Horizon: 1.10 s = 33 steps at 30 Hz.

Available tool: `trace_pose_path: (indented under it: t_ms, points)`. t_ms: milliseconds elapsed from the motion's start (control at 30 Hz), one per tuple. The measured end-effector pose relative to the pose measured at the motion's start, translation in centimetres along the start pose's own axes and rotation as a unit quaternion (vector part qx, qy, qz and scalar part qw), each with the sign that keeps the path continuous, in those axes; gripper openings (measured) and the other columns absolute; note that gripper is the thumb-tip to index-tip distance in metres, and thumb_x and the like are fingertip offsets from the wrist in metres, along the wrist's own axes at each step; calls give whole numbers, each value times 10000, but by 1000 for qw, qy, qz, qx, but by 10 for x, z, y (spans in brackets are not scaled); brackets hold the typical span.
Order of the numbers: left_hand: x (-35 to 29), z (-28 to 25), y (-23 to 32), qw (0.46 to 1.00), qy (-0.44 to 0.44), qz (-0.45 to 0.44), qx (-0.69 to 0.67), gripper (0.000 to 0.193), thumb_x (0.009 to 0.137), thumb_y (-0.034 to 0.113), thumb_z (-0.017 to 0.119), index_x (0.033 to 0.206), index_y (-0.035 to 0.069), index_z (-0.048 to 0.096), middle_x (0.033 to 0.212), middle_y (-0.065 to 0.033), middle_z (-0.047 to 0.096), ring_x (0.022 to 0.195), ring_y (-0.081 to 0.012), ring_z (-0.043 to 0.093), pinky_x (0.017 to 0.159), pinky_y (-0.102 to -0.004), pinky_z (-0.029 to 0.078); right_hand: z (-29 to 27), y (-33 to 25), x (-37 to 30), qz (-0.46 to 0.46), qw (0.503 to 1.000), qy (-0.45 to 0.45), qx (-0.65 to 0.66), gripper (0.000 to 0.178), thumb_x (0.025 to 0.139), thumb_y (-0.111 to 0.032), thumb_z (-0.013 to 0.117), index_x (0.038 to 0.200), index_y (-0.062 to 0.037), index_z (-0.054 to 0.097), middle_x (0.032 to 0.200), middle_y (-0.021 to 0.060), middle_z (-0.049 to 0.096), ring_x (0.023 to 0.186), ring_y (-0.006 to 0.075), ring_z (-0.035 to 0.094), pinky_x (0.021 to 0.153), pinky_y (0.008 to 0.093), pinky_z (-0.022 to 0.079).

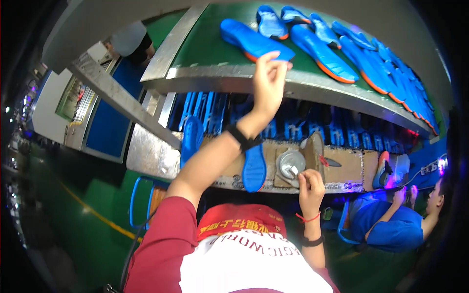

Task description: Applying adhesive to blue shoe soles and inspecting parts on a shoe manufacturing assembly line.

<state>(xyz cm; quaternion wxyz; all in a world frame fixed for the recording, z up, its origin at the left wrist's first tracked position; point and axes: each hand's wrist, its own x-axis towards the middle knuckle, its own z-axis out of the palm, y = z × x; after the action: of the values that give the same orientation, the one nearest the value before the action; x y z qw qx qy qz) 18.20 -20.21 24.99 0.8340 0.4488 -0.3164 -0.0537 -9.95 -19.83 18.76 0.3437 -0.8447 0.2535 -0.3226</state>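
Observation:
My left hand (268, 85) reaches up to the green upper shelf. Its fingers close on the near end of a blue insole (244, 40) with an orange underside. Lower down, my right hand (311, 189) is beside a round grey dish (291, 158), thumb and forefinger brought together. A small white piece (293, 170) shows right at those fingertips; whether they hold it or it lies on the dish is unclear. Below my left forearm, another blue insole (254, 168) lies over the edge of the cardboard-covered bench (347, 171). One more insole (192, 139) leans to its left.
Several blue insoles (361, 56) line the green shelf (195, 49) with its metal edge. More blue pieces (337, 136) stand in a row beneath it. Scissors (330, 161) and a shoe (382, 171) are on the bench. A co-worker in blue (391, 222) sits at right.

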Motion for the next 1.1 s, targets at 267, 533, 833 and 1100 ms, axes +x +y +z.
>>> trace_pose_path:
  t_ms: [267, 533, 833, 1100]
  points:
    - [-220, -258, 6, 700, 214, -143, 666, 1027, 665, 284, 870, 1409, -56, 249, 1348, -254, 351, 1269, -405, 334, 1068, -481, 293, 49, 76, -20, 14, 978, -84, -189, 90, 898, -144, 622, 900, -62, 586, 974, 135, 582, 753, 372, 633, 610, 454, 504]
    - [-276, -347, 4, 644, 1, -329, 690, 1360, 505, 503, 917, 1425, -149, 156, 1377, -352, 371, 1309, -453, 358, 1089, -479, 317, 71, 133, -15, 51, 956, -147, -250, 122, 907, -195, 605, 925, -74, 604, 1004, 135, 589, 754, 391, 641, 646, 480, 526]
    - [-234, -336, 34, 741, 154, -506, 413, 1083, 665, 330, 865, 1425, -91, 218, 1212, -234, 506, 1110, -310, 514, 907, -409, 463, 80, 141, -15, 50, 955, -164, -240, 109, 883, -177, 631, 902, -69, 626, 950, 133, 599, 784, 384, 631, 665, 468, 514]
    - [-227, -295, 69, 820, 300, -483, -64, 295, 910, 61, 616, 1179, -27, 534, 1190, -157, 593, 1064, -283, 589, 902, -421, 519, 72, 127, -10, 43, 960, -154, -230, 104, 882, -174, 635, 907, -73, 630, 961, 132, 603, 785, 383, 632, 666, 465, 513]
